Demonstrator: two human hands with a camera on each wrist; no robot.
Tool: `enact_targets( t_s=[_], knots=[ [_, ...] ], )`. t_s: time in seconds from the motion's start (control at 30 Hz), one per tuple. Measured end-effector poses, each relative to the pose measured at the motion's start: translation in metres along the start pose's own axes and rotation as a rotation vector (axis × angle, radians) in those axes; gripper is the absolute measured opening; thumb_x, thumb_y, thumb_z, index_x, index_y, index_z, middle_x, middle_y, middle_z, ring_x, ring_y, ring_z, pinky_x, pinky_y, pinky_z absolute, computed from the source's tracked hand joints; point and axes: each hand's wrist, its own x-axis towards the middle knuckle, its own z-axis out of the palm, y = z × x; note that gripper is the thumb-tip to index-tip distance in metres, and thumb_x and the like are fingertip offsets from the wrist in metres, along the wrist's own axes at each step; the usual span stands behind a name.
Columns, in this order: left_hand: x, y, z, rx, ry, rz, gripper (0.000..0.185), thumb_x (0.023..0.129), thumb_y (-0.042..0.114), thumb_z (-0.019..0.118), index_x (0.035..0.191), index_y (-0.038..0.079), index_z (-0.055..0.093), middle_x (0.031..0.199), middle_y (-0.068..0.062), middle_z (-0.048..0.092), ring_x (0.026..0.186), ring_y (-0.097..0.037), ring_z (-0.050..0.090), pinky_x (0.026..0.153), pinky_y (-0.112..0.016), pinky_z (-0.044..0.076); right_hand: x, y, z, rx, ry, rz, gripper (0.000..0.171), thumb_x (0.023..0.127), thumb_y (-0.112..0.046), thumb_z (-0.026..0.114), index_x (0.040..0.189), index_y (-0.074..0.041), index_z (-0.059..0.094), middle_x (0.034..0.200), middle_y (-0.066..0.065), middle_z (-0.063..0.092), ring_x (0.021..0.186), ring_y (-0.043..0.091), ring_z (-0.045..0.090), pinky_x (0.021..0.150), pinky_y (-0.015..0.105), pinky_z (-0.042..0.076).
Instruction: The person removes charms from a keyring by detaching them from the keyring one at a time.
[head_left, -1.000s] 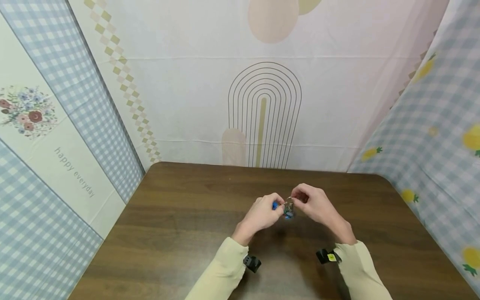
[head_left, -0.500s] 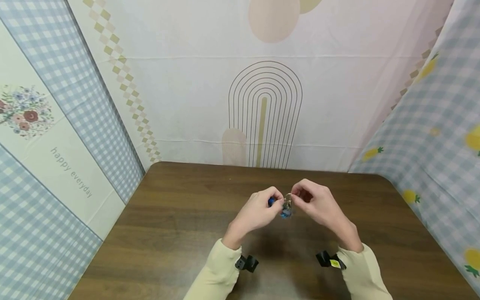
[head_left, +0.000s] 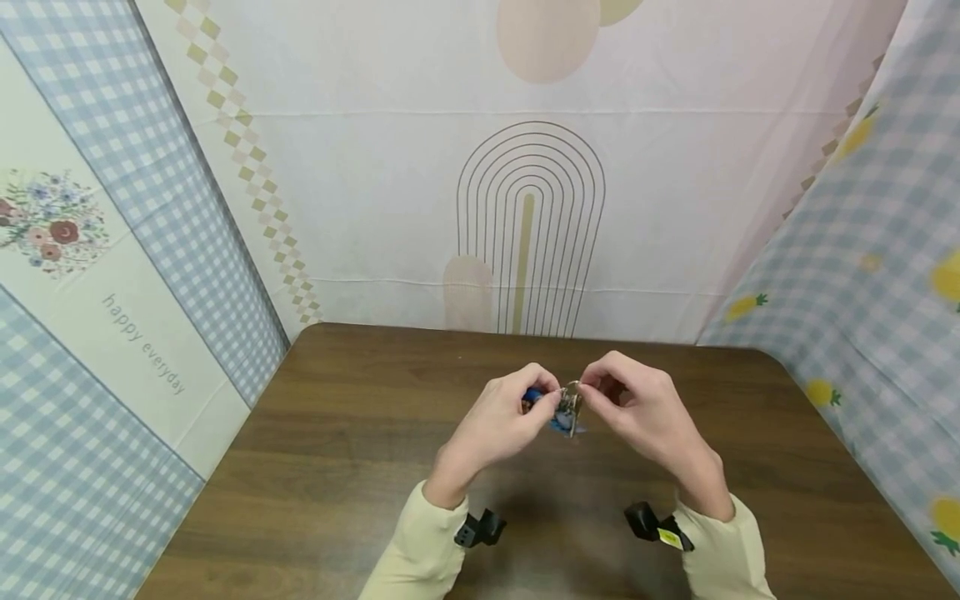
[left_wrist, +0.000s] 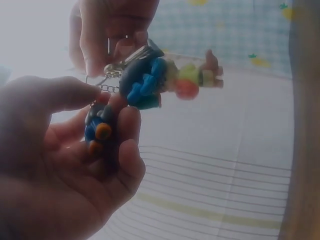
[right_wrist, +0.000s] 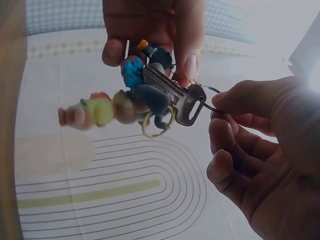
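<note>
Both hands hold up a bunch of keys over the table. My right hand (head_left: 641, 408) pinches the metal key ring (right_wrist: 212, 88) between thumb and forefinger. On that ring hangs a silver key (right_wrist: 187, 107). My left hand (head_left: 495, 421) pinches the short chain (left_wrist: 109, 88) of a small dark-blue figurine charm (left_wrist: 98, 129) with orange feet. Its other fingers curl about the charm, partly hiding it. A second, longer figurine (right_wrist: 102, 111), coloured yellow-green, red and blue, dangles between the hands beside the key. A brass-coloured ring (right_wrist: 150, 131) shows under the key.
Beneath the hands is a brown wooden table (head_left: 337, 483). A white cloth (head_left: 375, 192) printed with arches hangs behind it. Checked cloths (head_left: 847, 275) hang at both sides. A black wrist camera (head_left: 480, 528) sits on each sleeve.
The left hand has moved left and slightly up, still pinching the charm's chain. My right hand has risen a little with the ring. The key now hangs more visibly between them.
</note>
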Motion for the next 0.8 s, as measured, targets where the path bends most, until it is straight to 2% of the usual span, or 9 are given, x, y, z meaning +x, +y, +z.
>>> enact_targets(
  t_s=[0.07,0.2,0.43,0.63,0.8],
  knots=[
    [-0.002,0.001,-0.002,0.0,0.009,0.026,0.006,0.097,0.018,0.06,0.102,0.014,0.061,0.091,0.005,0.066,0.075,-0.006,0.057,0.067,-0.019,0.049,0.001,-0.004,0.0,0.002,0.005,0.0,0.007,0.089,-0.01,0.071,0.089,-0.013,0.065,0.078,-0.008,0.061,0.063,-0.002,0.051,0.055,0.012,0.043],
    [-0.005,0.003,-0.007,-0.001,0.017,0.087,0.008,0.096,0.015,0.062,0.103,0.013,0.06,0.096,0.003,0.067,0.08,-0.007,0.059,0.073,-0.019,0.051,0.003,-0.012,0.0,0.018,0.014,-0.001,0.021,0.081,0.004,0.075,0.088,-0.013,0.065,0.077,-0.009,0.06,0.063,-0.002,0.05,0.055,0.013,0.043],
    [-0.008,0.003,-0.011,0.066,0.043,0.201,0.006,0.095,0.012,0.064,0.101,0.011,0.065,0.098,0.0,0.064,0.084,-0.01,0.057,0.072,-0.022,0.051,0.004,-0.021,0.001,0.076,0.036,-0.006,0.009,0.088,-0.006,0.071,0.089,-0.011,0.065,0.077,-0.007,0.059,0.066,0.0,0.052,0.057,0.012,0.045],
    [-0.011,0.007,-0.013,0.121,0.145,0.212,0.007,0.092,0.016,0.068,0.098,0.016,0.071,0.098,0.0,0.056,0.09,-0.015,0.051,0.072,-0.02,0.044,0.006,-0.024,0.001,0.099,0.086,-0.079,0.005,0.092,-0.013,0.068,0.09,-0.01,0.065,0.08,-0.009,0.058,0.065,0.0,0.052,0.055,0.012,0.045],
    [-0.012,0.012,-0.014,0.114,0.217,0.227,0.004,0.091,0.013,0.069,0.096,0.013,0.07,0.09,-0.001,0.055,0.083,-0.01,0.055,0.073,-0.016,0.048,0.007,-0.025,0.003,0.129,0.113,-0.102,0.012,0.094,-0.018,0.066,0.09,-0.007,0.066,0.081,-0.006,0.059,0.066,0.001,0.053,0.056,0.012,0.046]
  ],
)
